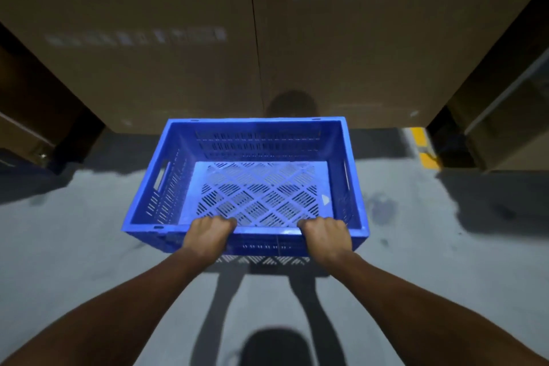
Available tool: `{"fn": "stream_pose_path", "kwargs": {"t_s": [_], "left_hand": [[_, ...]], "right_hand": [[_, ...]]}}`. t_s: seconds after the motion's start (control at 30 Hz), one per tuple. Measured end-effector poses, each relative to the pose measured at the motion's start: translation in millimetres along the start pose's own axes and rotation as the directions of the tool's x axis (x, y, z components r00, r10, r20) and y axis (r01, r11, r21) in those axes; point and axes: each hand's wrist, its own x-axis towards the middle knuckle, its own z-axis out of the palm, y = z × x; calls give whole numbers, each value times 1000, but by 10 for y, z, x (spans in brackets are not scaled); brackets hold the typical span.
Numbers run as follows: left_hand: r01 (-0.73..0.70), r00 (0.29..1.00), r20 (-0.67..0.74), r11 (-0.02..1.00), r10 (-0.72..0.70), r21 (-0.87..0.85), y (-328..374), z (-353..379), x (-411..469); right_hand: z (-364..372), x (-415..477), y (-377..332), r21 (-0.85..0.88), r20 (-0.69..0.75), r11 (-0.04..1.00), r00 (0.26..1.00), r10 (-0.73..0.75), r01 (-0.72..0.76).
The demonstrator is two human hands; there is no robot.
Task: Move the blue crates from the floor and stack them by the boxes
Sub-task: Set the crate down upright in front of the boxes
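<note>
Carrying empty blue plastic crate with slotted sides (255, 178), middle of frame, up off grey floor (74, 232). Left hand (208, 235) and right hand (325, 236) both clenched over near rim, keeping it level. Tall brown cardboard boxes (178, 38) fill top of frame, just behind crate.

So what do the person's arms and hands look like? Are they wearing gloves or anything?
No gloves. Both the left hand and the right hand are bare, with no rings showing on the parts in view. No watch or wristband shows on either wrist. The forearms are bare too, with no sleeves anywhere in the picture, right down to its bottom corners. No markings can be made out on them in this dim, slightly blurry view.
</note>
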Motion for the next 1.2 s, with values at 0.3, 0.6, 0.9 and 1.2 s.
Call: {"fn": "stream_pose_path", "kwargs": {"t_s": [0.3,0.6,0.9,1.2], "left_hand": [[2,1000,4,1000,-2,9,102,1231,834],[-20,998,56,999,22,-47,202,1823,1086],[17,998,55,997,-12,-78,247,1842,1247],[-41,999,27,998,42,-56,184,1879,1174]], "right_hand": [[1248,745,108,-20,-7,1000,1000,21,-21],[1915,926,161,-36,51,999,999,4,-3],[1847,1115,227,-83,72,995,996,60,-54],[1923,1017,179,-80,55,994,996,73,-68]]}}
